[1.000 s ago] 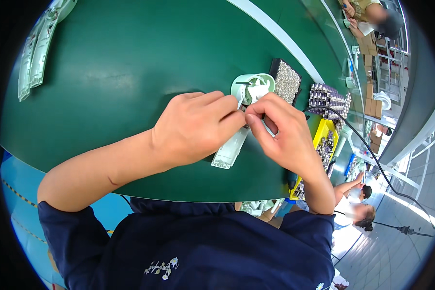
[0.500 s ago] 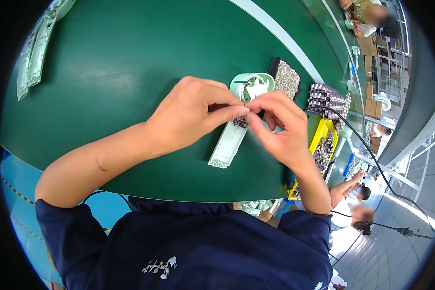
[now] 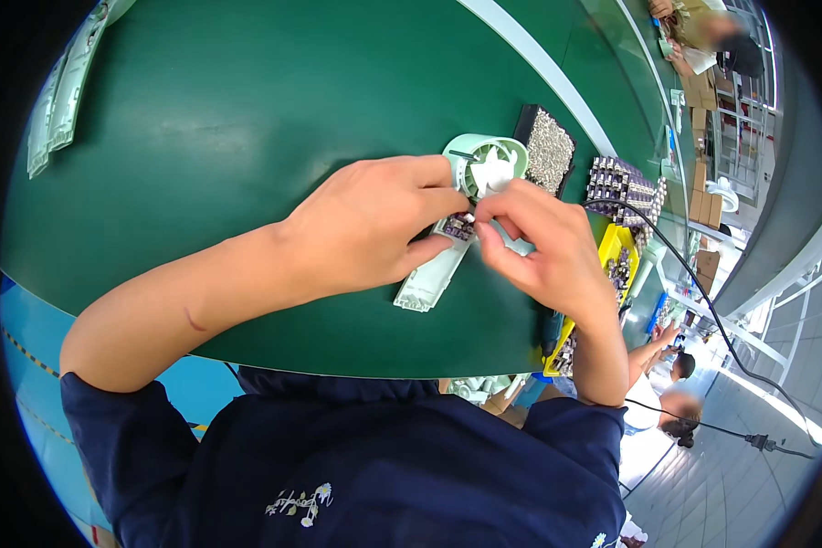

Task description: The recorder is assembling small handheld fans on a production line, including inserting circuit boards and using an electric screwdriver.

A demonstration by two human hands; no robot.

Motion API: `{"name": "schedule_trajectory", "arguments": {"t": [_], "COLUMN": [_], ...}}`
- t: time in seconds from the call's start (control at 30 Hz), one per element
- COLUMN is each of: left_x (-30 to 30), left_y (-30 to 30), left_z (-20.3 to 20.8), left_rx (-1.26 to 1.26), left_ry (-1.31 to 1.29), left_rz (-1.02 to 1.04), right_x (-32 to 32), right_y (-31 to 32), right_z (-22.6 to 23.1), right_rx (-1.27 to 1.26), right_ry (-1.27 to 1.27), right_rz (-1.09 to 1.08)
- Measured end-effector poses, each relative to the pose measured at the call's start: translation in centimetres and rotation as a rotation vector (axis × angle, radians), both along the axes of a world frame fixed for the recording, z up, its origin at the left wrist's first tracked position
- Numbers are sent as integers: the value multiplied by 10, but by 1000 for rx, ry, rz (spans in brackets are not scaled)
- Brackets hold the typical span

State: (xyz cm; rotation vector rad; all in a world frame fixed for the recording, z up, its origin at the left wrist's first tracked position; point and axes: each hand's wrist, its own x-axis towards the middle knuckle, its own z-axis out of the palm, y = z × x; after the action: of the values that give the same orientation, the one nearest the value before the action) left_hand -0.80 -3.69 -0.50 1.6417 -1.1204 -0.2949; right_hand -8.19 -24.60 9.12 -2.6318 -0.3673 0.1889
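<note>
A pale green handheld fan housing [image 3: 426,285] lies on the table, its round head away from me and its handle toward me. White fan blades [image 3: 491,172] show inside the ring. At the top of the handle sits a small circuit board [image 3: 458,226] with dark purple parts. My left hand [image 3: 388,219] grips the housing around its neck, fingertips by the board and thumb along the handle's left side. Close to the board's right side, my right hand [image 3: 541,247] has thumb and forefinger drawn together. Whatever lies between those fingertips is too small to make out.
Beyond the fan stands a black tray of small metal parts [image 3: 548,151]. To its right are stacked purple circuit boards [image 3: 616,187] and a yellow bin [image 3: 618,242] of similar boards. A black cable [image 3: 694,269] crosses at right. Green shells [image 3: 64,100] lie far left. Co-workers sit at right.
My hands were meeting fingertip to fingertip over the board; now they are apart. The left has lowered onto the housing, the right has drawn slightly right, and the board shows more.
</note>
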Motion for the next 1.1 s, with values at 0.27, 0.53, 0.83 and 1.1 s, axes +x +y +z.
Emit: {"name": "schedule_trajectory", "arguments": {"t": [0.27, 0.53, 0.83, 1.1], "left_x": [1, 0, -1, -4], "left_y": [-3, -2, -4, -4], "left_z": [-3, 2, 3, -1], "left_rx": [18, 32, 2, -10], "left_ry": [61, 196, 280, 166], "left_rz": [10, 22, 21, 94], "right_x": [18, 30, 54, 64], "right_y": [11, 27, 44, 55], "right_z": [20, 30, 31, 36], "right_rx": [-318, -522, -748, -800], "right_ry": [72, 210, 340, 461], "right_rz": [246, 360, 515, 496]}}
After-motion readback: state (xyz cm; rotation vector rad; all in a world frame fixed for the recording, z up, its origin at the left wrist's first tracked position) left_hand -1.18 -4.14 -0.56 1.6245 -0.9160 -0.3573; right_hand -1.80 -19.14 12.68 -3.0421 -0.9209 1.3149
